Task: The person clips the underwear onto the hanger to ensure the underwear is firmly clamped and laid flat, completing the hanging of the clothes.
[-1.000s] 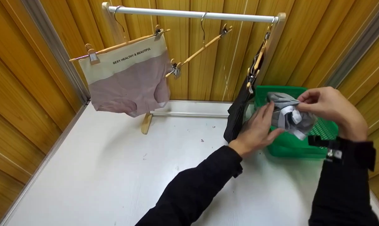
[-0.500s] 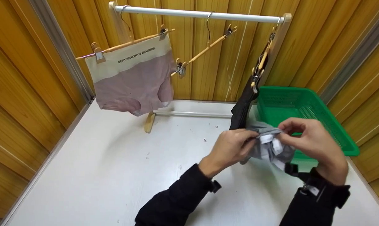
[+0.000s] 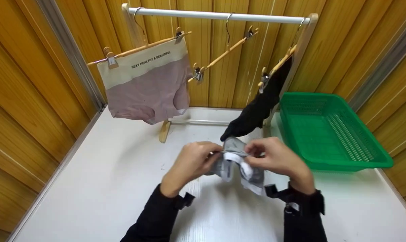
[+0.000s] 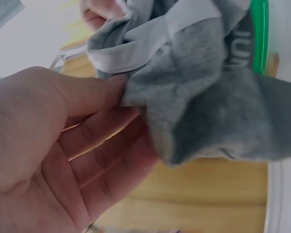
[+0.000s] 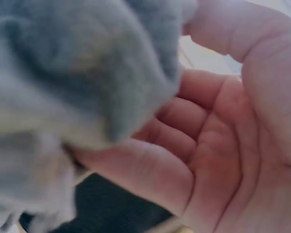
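Crumpled grey underpants (image 3: 234,145) with white trim are stretched between my two hands above the white tabletop. My left hand (image 3: 191,161) pinches one side of the cloth between thumb and fingertips. On the other side, my right hand (image 3: 278,158) pinches the edge with thumb and forefinger. In the left wrist view, pale lettering shows on a dark patch of the underpants (image 4: 194,58), and the cloth hangs in loose folds. The right wrist view is blurred, with the underpants (image 5: 77,63) covering its upper left. Just beyond the hands hangs a black garment (image 3: 253,112).
A white-railed rack (image 3: 203,14) stands at the back. Pink-and-cream briefs (image 3: 149,84) are clipped to its left hanger; the middle clip hanger (image 3: 226,52) is bare. The black garment is on the right hanger (image 3: 283,62). A green basket (image 3: 351,165) sits at right.
Both hands have carried the underpants from over the green basket leftward and toward me. The left hand has gone from spread fingers to pinching. The right hanger and black garment have swung round.
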Demonstrator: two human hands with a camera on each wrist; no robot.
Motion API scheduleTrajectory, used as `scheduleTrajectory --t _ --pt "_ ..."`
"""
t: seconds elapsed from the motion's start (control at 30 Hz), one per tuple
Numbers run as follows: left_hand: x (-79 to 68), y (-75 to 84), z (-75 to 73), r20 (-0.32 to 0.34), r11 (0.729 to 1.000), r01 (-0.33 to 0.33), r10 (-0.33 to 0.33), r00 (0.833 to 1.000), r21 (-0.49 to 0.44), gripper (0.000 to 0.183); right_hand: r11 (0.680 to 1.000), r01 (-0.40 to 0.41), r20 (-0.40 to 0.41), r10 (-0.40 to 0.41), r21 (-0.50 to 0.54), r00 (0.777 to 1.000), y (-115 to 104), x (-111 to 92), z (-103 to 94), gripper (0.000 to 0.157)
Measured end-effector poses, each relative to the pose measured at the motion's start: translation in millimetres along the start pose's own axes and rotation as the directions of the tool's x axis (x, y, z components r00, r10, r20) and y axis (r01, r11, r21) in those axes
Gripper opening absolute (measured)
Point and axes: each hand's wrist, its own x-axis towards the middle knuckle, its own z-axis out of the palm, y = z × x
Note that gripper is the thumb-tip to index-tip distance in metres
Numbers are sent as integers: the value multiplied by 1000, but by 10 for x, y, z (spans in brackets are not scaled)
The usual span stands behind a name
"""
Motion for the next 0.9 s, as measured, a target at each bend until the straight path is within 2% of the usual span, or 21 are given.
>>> scheduleTrajectory --t 0.07,0.2,0.37,0.53,0.7,0.9 --pt "-44 -25 -135 14 998 44 -45 999 49 6 1000 5 -7 -5 24 1000 -25 105 123 7" --pt "-84 -49 -354 13 987 114 -117 993 115 6 997 3 -90 4 82 996 -88 270 332 5" --pt "-119 -101 -493 -33 972 171 -168 985 161 5 987 7 -186 24 161 982 -143 418 535 6" --pt "-136 -184 -489 -106 965 181 -163 981 189 6 976 30 -294 36 216 955 -101 474 606 7" --pt "-142 -330 -395 -168 957 185 -149 974 223 7 985 19 -412 53 169 909 54 477 559 8" --pt "-186 -510 -290 -194 952 197 -153 969 234 8 994 -39 -463 80 98 882 250 465 480 14"
